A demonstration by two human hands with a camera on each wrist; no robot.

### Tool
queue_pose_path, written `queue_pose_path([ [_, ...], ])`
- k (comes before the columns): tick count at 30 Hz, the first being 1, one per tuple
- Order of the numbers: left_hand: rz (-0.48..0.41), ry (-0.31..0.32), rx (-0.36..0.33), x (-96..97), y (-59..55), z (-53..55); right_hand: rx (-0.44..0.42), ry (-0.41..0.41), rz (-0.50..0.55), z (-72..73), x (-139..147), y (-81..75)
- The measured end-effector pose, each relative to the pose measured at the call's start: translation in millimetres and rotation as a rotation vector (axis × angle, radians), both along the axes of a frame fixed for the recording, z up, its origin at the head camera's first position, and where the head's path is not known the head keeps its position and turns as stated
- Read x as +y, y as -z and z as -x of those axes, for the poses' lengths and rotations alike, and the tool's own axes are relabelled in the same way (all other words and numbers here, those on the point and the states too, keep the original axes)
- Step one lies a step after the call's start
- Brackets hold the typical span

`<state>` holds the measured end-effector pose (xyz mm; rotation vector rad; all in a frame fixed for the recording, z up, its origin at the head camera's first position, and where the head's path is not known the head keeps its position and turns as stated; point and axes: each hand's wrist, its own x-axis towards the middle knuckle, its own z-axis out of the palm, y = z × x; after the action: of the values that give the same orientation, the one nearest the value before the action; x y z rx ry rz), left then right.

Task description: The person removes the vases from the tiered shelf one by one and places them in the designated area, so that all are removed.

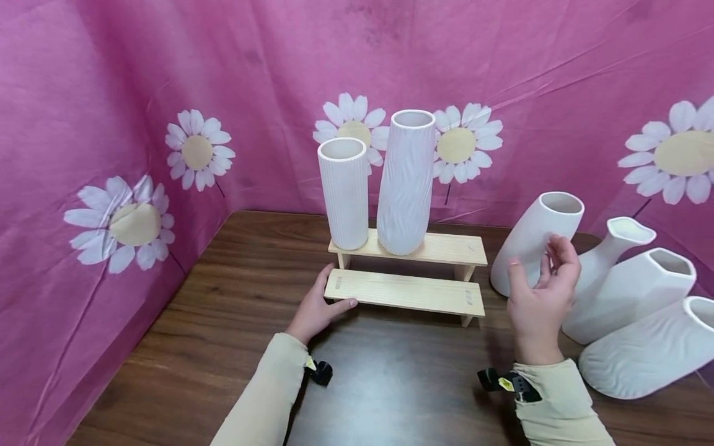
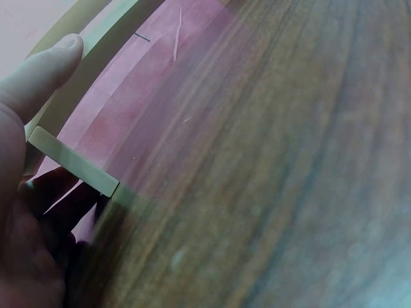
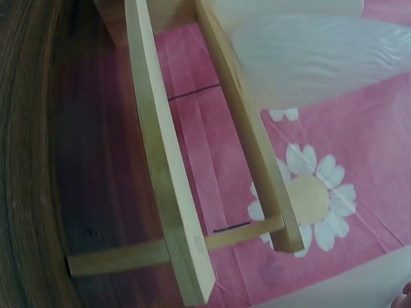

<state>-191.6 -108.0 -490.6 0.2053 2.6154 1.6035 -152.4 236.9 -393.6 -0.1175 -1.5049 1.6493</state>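
Note:
A two-step wooden stand (image 1: 404, 292) stands on the table. My left hand (image 1: 315, 310) grips the left end of its lower step, the thumb (image 2: 54, 67) along the front edge and the fingers behind the leg (image 2: 74, 160). On the upper step are a ribbed white vase (image 1: 344, 198) and, to its right, a taller wavy-textured white vase (image 1: 407, 186). My right hand (image 1: 543, 303) is raised in front of a smooth leaning white vase (image 1: 524, 238), thumb and fingers spread apart, overlapping it in the head view. Only its fingertips (image 3: 401, 298) show in the right wrist view.
Right of my right hand are more white vases: a narrow-necked one (image 1: 599, 254), an angular one (image 1: 630, 294) and a wavy one (image 1: 641, 353). A pink cloth (image 1: 268, 74) with daisies hangs behind and left of the brown wooden table (image 1: 223, 322).

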Motion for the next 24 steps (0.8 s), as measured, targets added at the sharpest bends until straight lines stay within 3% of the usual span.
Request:
queue_pose_path([
  [6, 0.006, -0.015, -0.002, -1.1, -0.2, 0.4, -0.029, -0.112, -0.017, -2.2, -16.6, -2.4],
  [15, -0.008, -0.009, 0.009, 2.2, 1.5, 0.5, -0.305, -0.336, -0.117, -1.2, -29.2, -1.3],
  [19, -0.013, -0.015, 0.015, 0.4, 1.7, -0.2, -0.353, -0.431, -0.170, 5.5, -35.4, 0.5],
  [24, -0.015, -0.008, 0.016, 1.2, 1.2, -0.7, -0.381, -0.472, -0.270, 13.8, -38.4, 2.1],
])
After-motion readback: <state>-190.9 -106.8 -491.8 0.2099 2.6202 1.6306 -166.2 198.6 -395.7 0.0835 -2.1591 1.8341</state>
